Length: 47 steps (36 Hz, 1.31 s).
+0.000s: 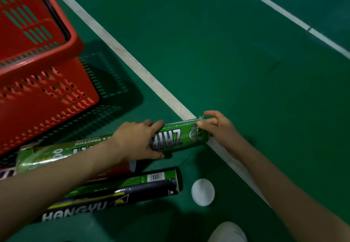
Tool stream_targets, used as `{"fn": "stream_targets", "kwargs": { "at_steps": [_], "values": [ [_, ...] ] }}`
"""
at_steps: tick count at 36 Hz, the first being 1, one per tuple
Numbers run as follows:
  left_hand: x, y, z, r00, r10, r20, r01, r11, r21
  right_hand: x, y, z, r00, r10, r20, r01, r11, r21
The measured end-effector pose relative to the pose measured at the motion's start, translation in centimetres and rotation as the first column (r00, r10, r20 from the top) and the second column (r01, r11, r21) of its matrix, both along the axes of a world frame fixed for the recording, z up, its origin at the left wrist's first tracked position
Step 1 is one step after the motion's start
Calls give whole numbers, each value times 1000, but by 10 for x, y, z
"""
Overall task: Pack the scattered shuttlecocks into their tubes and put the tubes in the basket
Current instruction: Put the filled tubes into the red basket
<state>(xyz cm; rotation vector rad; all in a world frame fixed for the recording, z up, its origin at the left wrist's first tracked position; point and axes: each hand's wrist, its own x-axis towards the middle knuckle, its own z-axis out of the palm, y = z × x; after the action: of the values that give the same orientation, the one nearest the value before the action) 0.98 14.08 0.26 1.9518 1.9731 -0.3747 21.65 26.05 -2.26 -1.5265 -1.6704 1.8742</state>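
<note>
Right of the red basket (75, 40), green floor (236, 61) lies open past the white line (151, 78). The green tube (181, 137) runs left to right near the basket's front wall, its right end over the line; the left hand (136, 141) grips its middle, the right hand (217, 128) pinches that end.

Item: two hands, left hand (136, 139) and right hand (217, 128), each on a bare forearm that runs uncovered to the picture's edge (left forearm (56, 181), right forearm (274, 175)). Wrists and fingers are bare alike. One white rounded piece (228, 231) at the bottom edge, smooth and pale; whether shoe or clothed knee cannot be told.
</note>
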Motion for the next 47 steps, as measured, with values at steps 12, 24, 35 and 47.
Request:
{"fn": "stream_targets", "kwargs": {
  "at_steps": [12,24,35,47],
  "values": [
    [-3,1,-11,983,-147,-107,141,988,-57,52,-38,-39,882,261,393,-318,944,85],
    [-2,3,-17,969,-198,-148,193,980,-48,61,-60,-54,416,576,703,-898,380,220],
    [-19,4,-19,992,-46,-121,43,999,-34,49,11,-50,741,280,611,-584,718,379],
    [-35,15,-6,985,175,-7,-172,976,133,-38,70,-9,963,-261,-72,266,961,75]
  ]
}}
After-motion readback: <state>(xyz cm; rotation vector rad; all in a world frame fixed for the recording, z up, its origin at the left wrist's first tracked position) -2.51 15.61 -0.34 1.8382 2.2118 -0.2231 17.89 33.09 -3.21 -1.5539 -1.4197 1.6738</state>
